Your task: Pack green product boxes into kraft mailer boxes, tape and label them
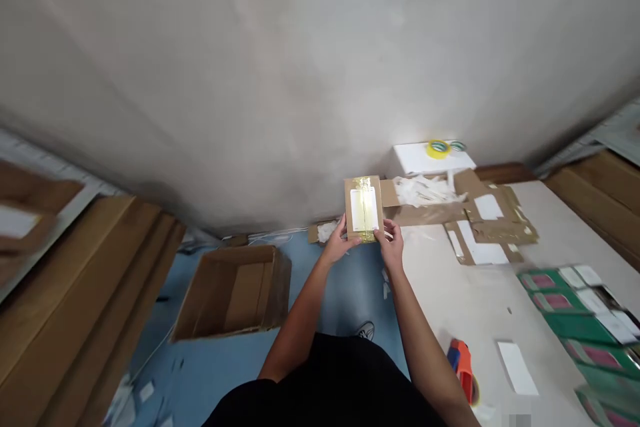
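Both my hands hold a small brown cardboard parcel (363,208) out in front of me, above the blue floor. It is sealed with shiny yellowish tape and carries a white label on its top face. My left hand (339,241) grips its lower left corner, fingers curled round the edge. My right hand (391,243) grips its lower right corner the same way. The parcel hangs just left of the white table (465,300).
An open empty cardboard box (235,290) stands on the floor at the left. On the table lie flattened cartons (493,227), white packing filler (425,190), an orange tape dispenser (463,367), a white label (517,367), green packets (575,320). A yellow tape roll (438,148) sits on a white box.
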`<state>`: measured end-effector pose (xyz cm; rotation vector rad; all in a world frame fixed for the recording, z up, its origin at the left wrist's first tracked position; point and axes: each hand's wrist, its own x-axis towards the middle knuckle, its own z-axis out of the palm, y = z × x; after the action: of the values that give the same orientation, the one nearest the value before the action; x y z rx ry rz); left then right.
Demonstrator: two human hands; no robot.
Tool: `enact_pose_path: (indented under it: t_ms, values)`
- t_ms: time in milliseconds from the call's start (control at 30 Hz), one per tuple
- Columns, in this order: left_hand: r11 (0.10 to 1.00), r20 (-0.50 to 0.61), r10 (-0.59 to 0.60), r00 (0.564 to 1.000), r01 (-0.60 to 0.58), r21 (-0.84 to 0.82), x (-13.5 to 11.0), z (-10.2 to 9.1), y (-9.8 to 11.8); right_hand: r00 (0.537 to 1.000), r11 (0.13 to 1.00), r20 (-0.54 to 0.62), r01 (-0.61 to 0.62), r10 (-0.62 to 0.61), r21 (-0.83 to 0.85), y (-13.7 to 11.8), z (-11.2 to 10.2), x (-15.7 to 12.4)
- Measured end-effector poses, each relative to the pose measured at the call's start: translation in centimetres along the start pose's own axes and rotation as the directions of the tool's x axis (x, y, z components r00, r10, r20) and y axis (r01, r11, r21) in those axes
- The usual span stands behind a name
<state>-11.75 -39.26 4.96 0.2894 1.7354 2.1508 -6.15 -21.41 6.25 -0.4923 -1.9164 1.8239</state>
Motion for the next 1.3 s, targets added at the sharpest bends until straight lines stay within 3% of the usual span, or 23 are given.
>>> enact_pose_path:
  t_ms: [133,267,500,633,767,867,933,1033,1100,1167,1267,1300]
  values:
    - [0.997,-0.219,0.059,0.974,-0.069,-0.041,-4.2,-8.7,1.8,0.972,0.999,0.231,0.04,-0.038,-0.006,-0.8,9.6,-2.0]
    - [0.996,-0.433,0.053,0.9,-0.077,-0.039,-9.7,-18.0,2.4,0.896,1.0,0.444,0.013,-0.01,-0.002,-0.4,20.3,-5.9]
    - [0.989,-0.658,0.039,0.752,-0.124,-0.084,-19.7,-32.0,1.6,0.696,0.997,0.715,-0.024,0.071,-0.076,2.7,36.6,-14.6]
    - [0.989,-0.791,0.012,0.612,-0.125,-0.083,-25.2,-37.7,0.8,0.555,0.996,0.827,-0.027,0.085,-0.084,4.9,43.8,-19.6]
    - [0.993,-0.897,-0.089,0.433,-0.028,-0.112,-30.5,-41.1,-0.8,0.391,0.994,0.914,-0.051,0.109,-0.096,7.4,49.2,-24.5]
    - [0.984,-0.936,-0.149,0.319,-0.048,-0.173,-33.6,-42.5,-2.4,0.273,0.988,0.95,-0.035,0.152,-0.148,9.3,52.0,-27.7]
    - [0.974,-0.947,-0.173,0.269,-0.096,-0.205,-34.9,-43.2,-3.5,0.21,0.986,0.964,-0.008,0.164,-0.166,10.5,53.6,-29.4]
    - [0.96,-0.953,-0.196,0.231,-0.154,-0.235,-35.8,-44.6,-5.0,0.127,0.986,0.979,0.03,0.161,-0.166,12.2,56.1,-31.1]
    - [0.962,-0.96,-0.208,0.186,-0.136,-0.235,-35.9,-45.6,-5.8,0.081,0.981,0.981,0.069,0.177,-0.183,13.5,57.6,-31.7]
    - [0.973,-0.972,-0.226,0.059,-0.035,-0.228,-36.1,-46.4,-6.4,0.068,0.959,0.969,0.142,0.236,-0.244,14.7,59.0,-32.0]
    - [0.947,-0.94,-0.262,-0.219,0.132,-0.294,-36.7,-47.0,-7.3,0.055,0.923,0.953,0.238,0.297,-0.302,15.8,60.1,-32.2]
    - [0.937,-0.921,-0.265,-0.286,0.15,-0.316,-37.0,-47.0,-7.6,0.029,0.925,0.955,0.244,0.294,-0.292,15.9,60.2,-32.3]
